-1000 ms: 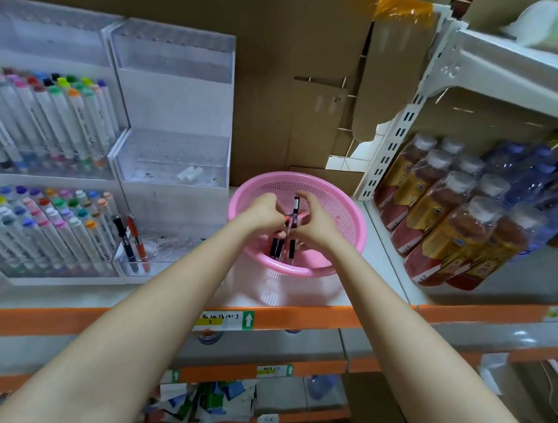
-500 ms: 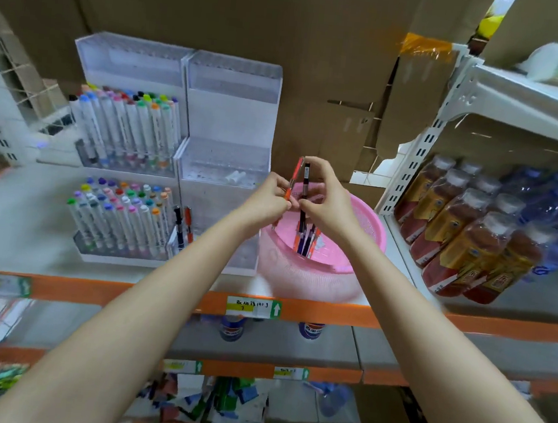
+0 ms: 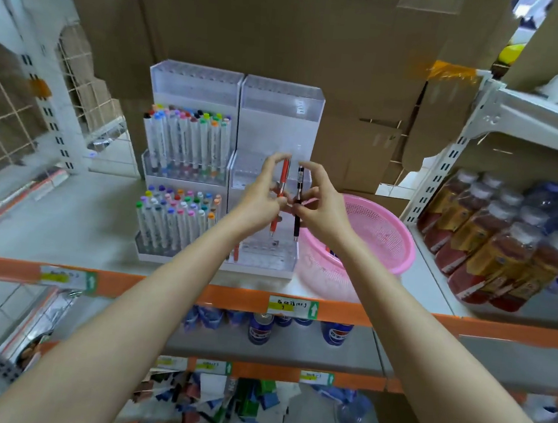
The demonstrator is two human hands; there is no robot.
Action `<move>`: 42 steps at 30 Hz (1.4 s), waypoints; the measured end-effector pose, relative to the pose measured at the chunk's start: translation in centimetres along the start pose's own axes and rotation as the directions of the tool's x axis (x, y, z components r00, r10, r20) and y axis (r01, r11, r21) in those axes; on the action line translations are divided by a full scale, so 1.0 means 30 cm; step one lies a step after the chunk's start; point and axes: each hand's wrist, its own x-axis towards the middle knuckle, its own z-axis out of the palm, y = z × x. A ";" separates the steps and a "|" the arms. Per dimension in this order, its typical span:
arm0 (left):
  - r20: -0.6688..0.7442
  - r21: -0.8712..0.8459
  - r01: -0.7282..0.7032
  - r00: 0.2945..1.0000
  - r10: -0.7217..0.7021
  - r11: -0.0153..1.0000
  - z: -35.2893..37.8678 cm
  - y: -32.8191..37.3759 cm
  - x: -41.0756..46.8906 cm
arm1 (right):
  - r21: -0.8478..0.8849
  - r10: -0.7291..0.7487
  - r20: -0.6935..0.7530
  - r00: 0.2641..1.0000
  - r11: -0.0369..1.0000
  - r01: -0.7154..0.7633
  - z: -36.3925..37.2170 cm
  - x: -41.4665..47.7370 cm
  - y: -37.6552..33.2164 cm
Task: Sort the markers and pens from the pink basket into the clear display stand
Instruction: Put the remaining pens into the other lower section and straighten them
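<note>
Since a moment ago, the two hands have come up out of the pink basket and moved left. Now we see them in front of the clear display stand. The pens have been split up, one for each hand. The left hand pinches a red pen with curled fingers, and the right hand pinches a black pen the same way. Both pens stand upright, side by side, tips down. The basket sits on the shelf just right of the stand. We see rows of markers in the stand's left half. Bottles stand far right.
</note>
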 end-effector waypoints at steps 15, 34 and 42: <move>-0.122 0.169 -0.181 0.972 0.203 0.969 -0.134 -0.054 -0.016 | 0.013 -0.024 -0.044 0.999 1.000 0.025 0.146 -0.012 -0.040; -0.032 0.241 -0.198 0.977 0.211 0.950 -0.211 -0.137 0.013 | -0.066 -0.070 -0.046 0.997 0.996 0.066 0.234 -0.012 -0.026; -0.011 0.205 -0.200 0.978 0.206 0.958 -0.225 -0.141 0.002 | -0.074 -0.068 -0.068 0.995 0.995 0.063 0.231 -0.020 -0.025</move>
